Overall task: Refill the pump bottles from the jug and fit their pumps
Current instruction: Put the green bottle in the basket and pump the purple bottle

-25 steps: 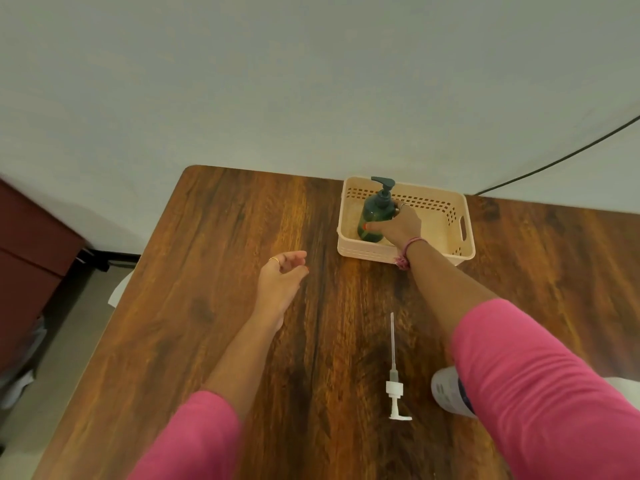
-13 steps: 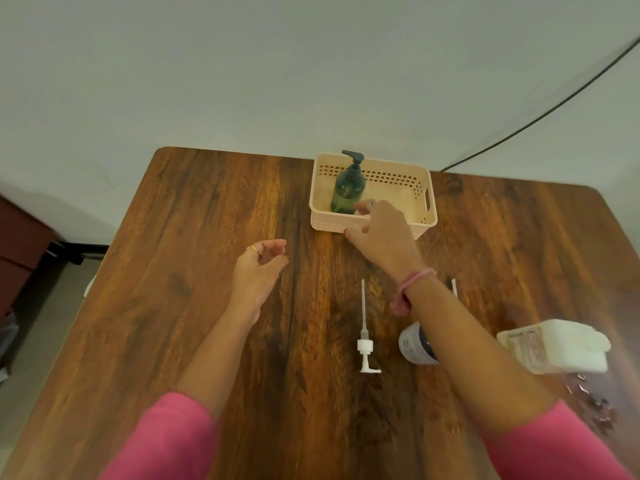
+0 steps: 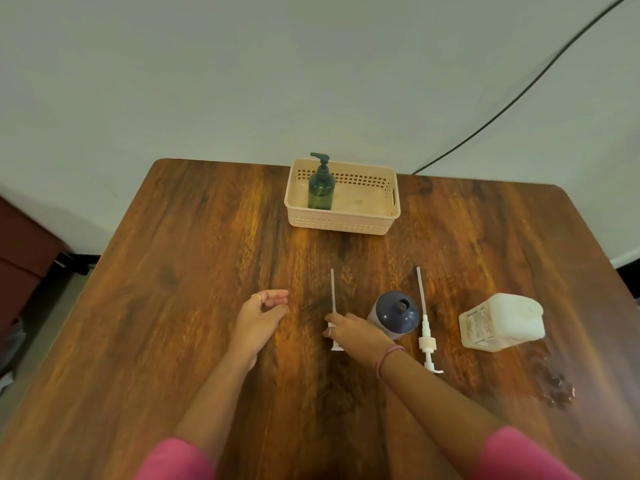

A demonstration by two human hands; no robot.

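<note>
As our right hand (image 3: 349, 329) closes its fingers on the white pump (image 3: 334, 320) at frame centre, left hand (image 3: 261, 315) loose and empty — we risk knocking over the uncapped dark bottle (image 3: 394, 315) just beside it — the jug (image 3: 502, 322) waits lower right.

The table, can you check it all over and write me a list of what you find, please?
Surface: wooden table, wet patch near right edge.
Job's things: green pump bottle, pump fitted, upright in beige basket; dark-topped bottle, no pump; two loose pumps, left one, right one; white jug.
Clutter: nothing seen.
Hands: left hand loosely curled, empty; right hand on left pump's head.
Cables: black cable along wall.
Surroundings: plain wall, dark furniture left.
</note>
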